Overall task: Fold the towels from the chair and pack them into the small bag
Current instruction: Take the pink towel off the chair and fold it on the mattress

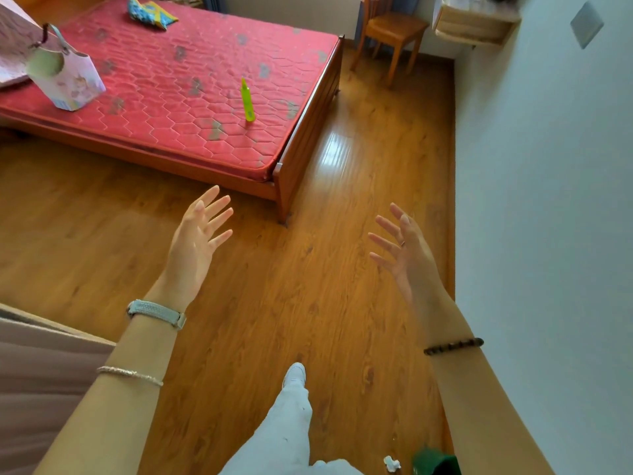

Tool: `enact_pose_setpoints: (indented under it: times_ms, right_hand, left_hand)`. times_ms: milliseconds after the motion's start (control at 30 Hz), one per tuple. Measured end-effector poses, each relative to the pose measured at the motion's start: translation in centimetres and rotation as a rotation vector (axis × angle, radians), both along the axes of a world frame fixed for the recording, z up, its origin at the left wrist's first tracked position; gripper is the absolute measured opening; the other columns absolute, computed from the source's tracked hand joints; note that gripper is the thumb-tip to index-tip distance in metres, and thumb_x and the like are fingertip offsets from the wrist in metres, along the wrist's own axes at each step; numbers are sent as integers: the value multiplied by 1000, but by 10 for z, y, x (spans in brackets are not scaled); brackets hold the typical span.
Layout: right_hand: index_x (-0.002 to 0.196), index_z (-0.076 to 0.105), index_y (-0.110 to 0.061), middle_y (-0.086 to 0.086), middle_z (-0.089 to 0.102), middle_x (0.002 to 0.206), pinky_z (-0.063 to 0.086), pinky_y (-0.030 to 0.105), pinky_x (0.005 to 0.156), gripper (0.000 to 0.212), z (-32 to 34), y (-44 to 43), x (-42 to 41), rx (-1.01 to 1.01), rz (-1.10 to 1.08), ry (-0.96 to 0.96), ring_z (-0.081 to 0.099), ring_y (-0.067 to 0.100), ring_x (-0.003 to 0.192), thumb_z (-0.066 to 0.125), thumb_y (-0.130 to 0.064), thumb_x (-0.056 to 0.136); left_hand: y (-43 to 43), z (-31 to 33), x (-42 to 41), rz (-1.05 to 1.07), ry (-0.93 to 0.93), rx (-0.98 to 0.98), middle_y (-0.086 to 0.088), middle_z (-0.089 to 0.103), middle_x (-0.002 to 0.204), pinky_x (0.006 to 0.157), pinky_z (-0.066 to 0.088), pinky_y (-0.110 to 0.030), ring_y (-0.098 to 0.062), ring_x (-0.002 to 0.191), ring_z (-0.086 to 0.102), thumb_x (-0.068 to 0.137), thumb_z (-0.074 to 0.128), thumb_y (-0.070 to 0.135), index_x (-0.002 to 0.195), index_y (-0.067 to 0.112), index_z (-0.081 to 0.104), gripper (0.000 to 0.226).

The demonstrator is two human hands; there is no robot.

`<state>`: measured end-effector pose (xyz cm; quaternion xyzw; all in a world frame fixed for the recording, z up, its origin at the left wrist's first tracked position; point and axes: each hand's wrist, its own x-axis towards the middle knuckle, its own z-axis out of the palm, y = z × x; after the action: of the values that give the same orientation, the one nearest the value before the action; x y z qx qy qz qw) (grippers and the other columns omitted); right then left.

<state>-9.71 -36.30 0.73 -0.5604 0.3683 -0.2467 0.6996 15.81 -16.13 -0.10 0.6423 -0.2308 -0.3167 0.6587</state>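
- Left hand (pixel 197 241) hanging empty above the wooden plank floor (pixel 257 303), fingers spread, palm facing inward.
- Right hand (pixel 406 252) also empty, fingers splayed, a ring on 1 finger; well apart from the left one.
- Silver mesh watch (pixel 157 313) and thin bracelet (pixel 130 374) sitting on the left forearm; dark beaded bracelet (pixel 454 346) on the right wrist.
- Small pale paper bag with cartoon print (pixel 73 82) standing on the red quilted mattress (pixel 191 97), near its left edge, something pale green showing at its mouth.
- Blue-and-yellow patterned folded cloth (pixel 150 12) lying at the far end of the mattress.
- Bright green bottle (pixel 247 101) standing upright on the mattress.
- Wooden chair (pixel 394 36) standing past the bed's foot, seat showing bare.
- White shoe (pixel 294 375) stepping forward on the floor.
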Motion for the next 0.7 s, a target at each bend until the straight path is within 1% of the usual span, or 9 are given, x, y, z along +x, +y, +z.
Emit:
enact_pose_setpoints:
  times_ms: [133,267,433,567,700]
  right_hand:
    - [136,47,-43,-8,55,139,45,52,105,87,-1,-30,37,21,-26,-15,59,19,122,63,-83,60]
    - [138,46,-41,-7,55,139,45,52,105,91,2,-56,67,26,-42,-33,59,20,122,64,-83,59]
    - [134,48,-43,-8,56,138,47,48,103,89,8,-90,90,0,-62,-54,60,19,121,64,-85,56]
    - [135,47,-41,-8,57,137,48,45,102,94,11,-121,108,-8,-69,-73,60,19,120,65,-85,55]
    - [135,48,-41,-9,59,135,49,45,101,92,10,-157,129,-23,-62,-71,61,18,119,64,-85,55]
  left_hand:
    - [-34,6,42,-19,1,-5,8,48,148,113,37,-41,-14,136,48,92,33,55,148,32,38,61]
    - [-66,11,75,-12,3,-22,7,51,146,113,37,-42,-13,134,50,92,36,54,147,32,40,59]
    - [-106,16,96,-21,9,-45,5,53,145,113,38,-42,-13,133,51,92,37,52,146,29,42,59]
    - [-133,19,109,-19,21,-62,4,54,144,113,38,-44,-15,133,51,93,38,50,144,29,43,56]
    - [-165,16,119,-2,31,-68,5,55,143,112,39,-44,-14,132,53,93,39,50,142,31,46,53]
